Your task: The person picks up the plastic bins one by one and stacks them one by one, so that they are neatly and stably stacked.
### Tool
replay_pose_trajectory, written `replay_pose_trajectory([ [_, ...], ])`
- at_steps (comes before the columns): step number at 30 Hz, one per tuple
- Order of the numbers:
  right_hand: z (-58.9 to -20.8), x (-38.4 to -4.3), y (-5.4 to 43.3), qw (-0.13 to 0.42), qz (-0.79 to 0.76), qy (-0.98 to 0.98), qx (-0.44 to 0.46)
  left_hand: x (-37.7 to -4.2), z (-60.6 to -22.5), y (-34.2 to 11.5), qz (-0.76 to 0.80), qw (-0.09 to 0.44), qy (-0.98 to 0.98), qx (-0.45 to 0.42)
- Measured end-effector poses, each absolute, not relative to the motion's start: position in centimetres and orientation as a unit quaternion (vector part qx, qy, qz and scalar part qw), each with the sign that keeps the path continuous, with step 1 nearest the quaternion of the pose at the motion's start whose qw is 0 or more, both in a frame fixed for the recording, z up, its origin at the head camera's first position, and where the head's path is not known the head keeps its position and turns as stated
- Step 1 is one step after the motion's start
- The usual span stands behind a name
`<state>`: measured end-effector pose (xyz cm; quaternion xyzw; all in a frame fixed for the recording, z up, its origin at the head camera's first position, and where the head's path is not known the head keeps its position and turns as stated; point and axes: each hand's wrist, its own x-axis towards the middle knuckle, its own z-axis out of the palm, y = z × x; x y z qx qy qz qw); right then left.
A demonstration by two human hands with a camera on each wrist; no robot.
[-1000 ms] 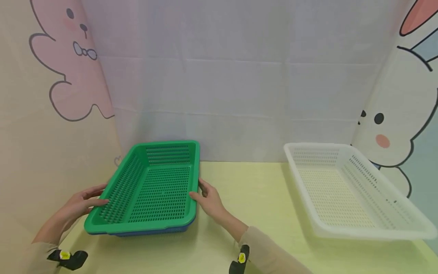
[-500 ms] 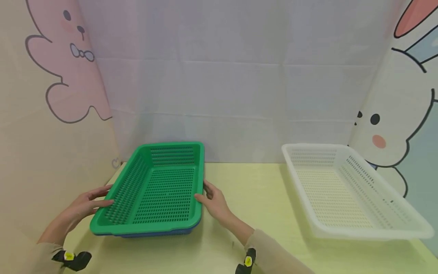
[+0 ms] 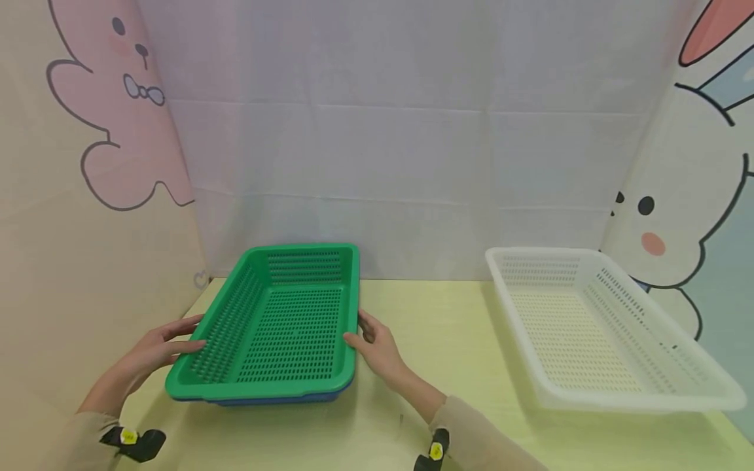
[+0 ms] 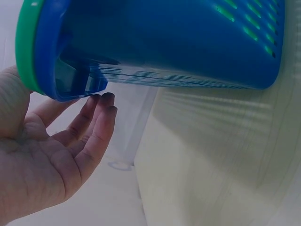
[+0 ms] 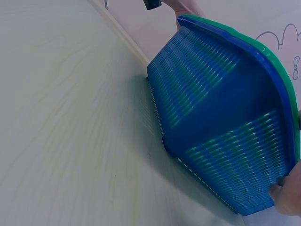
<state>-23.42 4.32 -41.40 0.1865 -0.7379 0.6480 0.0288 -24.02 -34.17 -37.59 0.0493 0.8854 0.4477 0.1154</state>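
A green perforated plastic basket (image 3: 288,333) sits nested in a blue one (image 5: 211,113), left of centre in the head view. My left hand (image 3: 154,350) grips the left rim of the stack, its thumb over the green edge and its fingers underneath. On the opposite side, my right hand (image 3: 381,350) holds the right rim the same way, thumb on top. The left wrist view shows curled fingers (image 4: 96,134) under the blue rim. Whether the blue base touches the table or hangs just above it, I cannot tell.
A white perforated basket (image 3: 571,333) stands on the right of the pale yellow table (image 3: 424,320). A pale cloth wall (image 3: 377,157) rises behind the table, with cartoon-printed cloth on both sides. Bare table lies between the stack and the white basket.
Both hands and the stacked green and blue baskets have shifted to the right, away from the left wall. The white basket stays in its place.
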Motion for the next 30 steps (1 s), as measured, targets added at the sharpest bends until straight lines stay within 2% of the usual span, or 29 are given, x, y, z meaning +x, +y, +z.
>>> replay_pose_trajectory([
  [12, -41.6, -23.3, 5.2, 0.005, 0.673, -0.723, 0.155, -24.1, -37.4, -33.1, 0.449, 0.114, 0.884, 0.063],
  [30, -41.9, -23.2, 7.4, 0.026, 0.662, -0.731, 0.164, -24.5, -37.4, -30.8, 0.439, 0.104, 0.889, 0.077],
])
